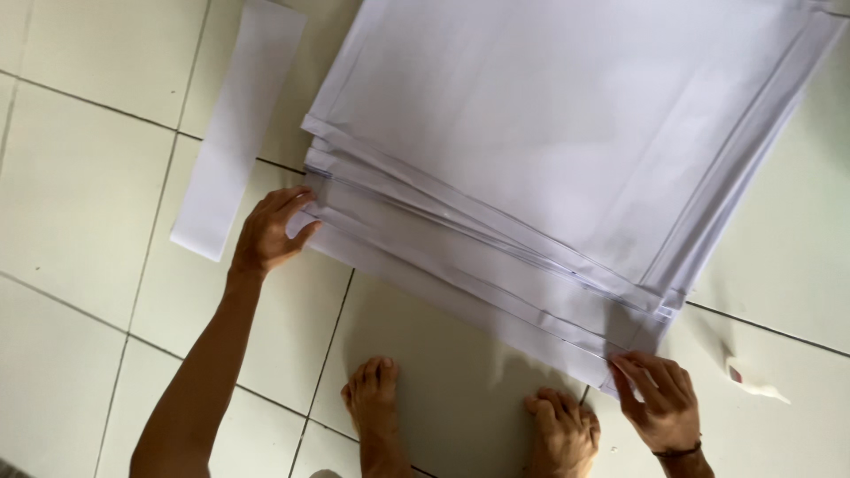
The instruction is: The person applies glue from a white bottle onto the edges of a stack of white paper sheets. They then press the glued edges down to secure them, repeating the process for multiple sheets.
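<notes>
White floor tiles [80, 204] carry the scene: two bare feet [372, 398] nearest, then the right hand [660, 403] pinching the near corner of a stack of white paper sheets [567, 142], the left hand [270, 230] gripping its other corner. Beyond lies a paper strip [235, 124].

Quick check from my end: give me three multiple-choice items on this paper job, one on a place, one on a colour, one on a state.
1. Where is the loose paper strip?
A. left of the stack
B. on top of the stack
C. under a foot

2. What colour is the paper stack?
A. yellow
B. white
C. blue

3. What is the right hand doing?
A. resting flat on the floor
B. pinching a stack corner
C. holding scissors

Key: 1 A, the strip lies on tile beside the left hand. 2 B, every sheet is white. 3 B, fingertips grip the near corner.
</notes>
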